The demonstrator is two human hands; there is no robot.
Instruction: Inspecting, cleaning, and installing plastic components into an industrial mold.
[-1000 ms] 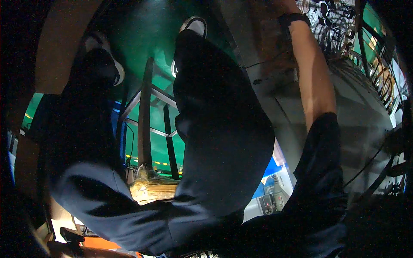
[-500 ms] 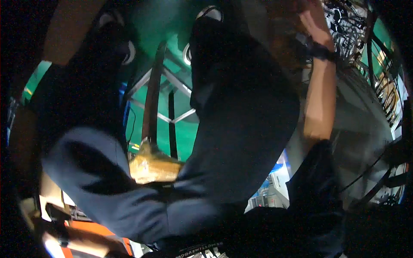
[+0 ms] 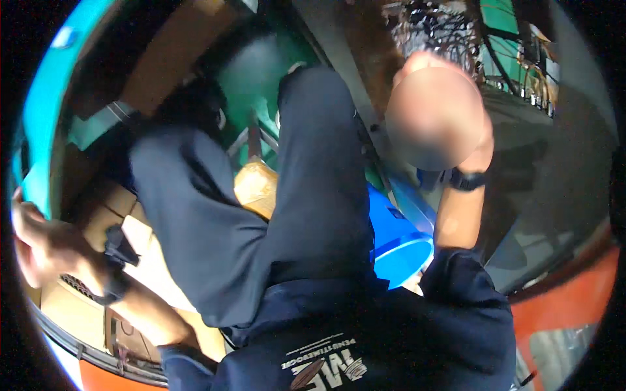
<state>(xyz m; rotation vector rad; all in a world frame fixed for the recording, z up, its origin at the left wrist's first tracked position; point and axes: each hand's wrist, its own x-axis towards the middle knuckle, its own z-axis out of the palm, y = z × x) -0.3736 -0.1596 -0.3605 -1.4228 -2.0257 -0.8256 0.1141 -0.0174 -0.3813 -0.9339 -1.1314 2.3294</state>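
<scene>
My left hand (image 3: 52, 251) is at the far left, beside the lower end of a turquoise panel (image 3: 40, 130). Its fingers look loosely spread, and I see nothing held in them. Cardboard boxes (image 3: 72, 313) lie just below that hand. Over a dark grey surface (image 3: 528, 156) at the right, my right hand (image 3: 473, 146) is raised near a tangle of dark, shiny cables (image 3: 437, 29). A round blur covers most of that hand, hiding its fingers and anything in them. Both wrists wear black bands.
A blue bin (image 3: 404, 254) stands right of my legs. Between my thighs shows a yellowish, tape-wrapped piece (image 3: 257, 186) above the green floor (image 3: 251, 78). More cables (image 3: 538, 81) hang at the upper right. An orange-red surface (image 3: 574, 277) lies at the lower right.
My view has shifted, bringing the blue bin and boxes into sight. My left hand has come up from the lower left to the left edge. My right forearm is now bent closer to me.
</scene>
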